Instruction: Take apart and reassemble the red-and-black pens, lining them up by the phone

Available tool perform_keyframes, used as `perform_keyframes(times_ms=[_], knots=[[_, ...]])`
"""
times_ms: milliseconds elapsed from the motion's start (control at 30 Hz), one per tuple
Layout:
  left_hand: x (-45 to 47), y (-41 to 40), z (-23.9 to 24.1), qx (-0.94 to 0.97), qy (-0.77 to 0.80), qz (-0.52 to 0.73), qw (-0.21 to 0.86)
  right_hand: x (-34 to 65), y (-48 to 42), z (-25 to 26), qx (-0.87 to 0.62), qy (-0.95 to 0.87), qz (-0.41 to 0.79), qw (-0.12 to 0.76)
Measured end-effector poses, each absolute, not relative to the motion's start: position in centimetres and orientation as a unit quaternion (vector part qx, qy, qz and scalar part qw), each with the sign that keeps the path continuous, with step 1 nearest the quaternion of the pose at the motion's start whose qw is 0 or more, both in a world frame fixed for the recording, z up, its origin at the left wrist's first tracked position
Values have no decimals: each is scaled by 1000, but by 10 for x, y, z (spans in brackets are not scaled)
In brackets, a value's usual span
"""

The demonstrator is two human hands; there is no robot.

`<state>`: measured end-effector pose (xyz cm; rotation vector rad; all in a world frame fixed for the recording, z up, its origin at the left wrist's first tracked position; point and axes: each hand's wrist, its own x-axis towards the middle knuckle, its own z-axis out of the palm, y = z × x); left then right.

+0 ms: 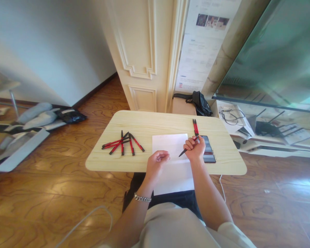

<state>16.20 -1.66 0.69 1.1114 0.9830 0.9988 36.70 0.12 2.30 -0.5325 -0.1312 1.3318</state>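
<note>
My right hand (195,148) is closed around a pen (182,152), whose dark tip points down and to the left over the paper. Most of that pen's barrel is hidden by my fingers. Above the left part of a white sheet of paper (174,177), my left hand (157,164) has its fingers curled in, and nothing shows between them. The paper hangs over the table's near edge toward my lap. Beyond my right hand lie red and black pens (195,127) side by side. A dark phone (208,153) is beside that hand, partly covered by it.
Several more red and black pens (122,146) lie crossed in a loose pile at the left of the pale wooden table (142,120). Past the far edge are a black bag (200,103) and a white cabinet (268,144). A white cable (88,217) runs along the floor.
</note>
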Motion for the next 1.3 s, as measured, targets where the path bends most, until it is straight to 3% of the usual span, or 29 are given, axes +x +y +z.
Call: perform_keyframes(times_ms=[200,433,567,833,1000,1167,1300], knots=[[152,-3,7,606,422,398,543,368,7,19,-230,-61,619,749],[155,38,6,794,437,353,232,371,20,17,-227,-63,616,752],[164,54,-2,842,423,307,136,367,35,22,-292,-80,596,744],[164,53,-10,847,452,255,114,351,54,21,-567,-200,408,687],[163,53,-9,842,443,278,131,339,60,10,-551,-212,525,613],[163,54,-9,837,439,293,144,330,63,-6,-566,-264,434,649],[163,54,-9,833,437,301,154,328,63,-9,-602,-290,441,599]])
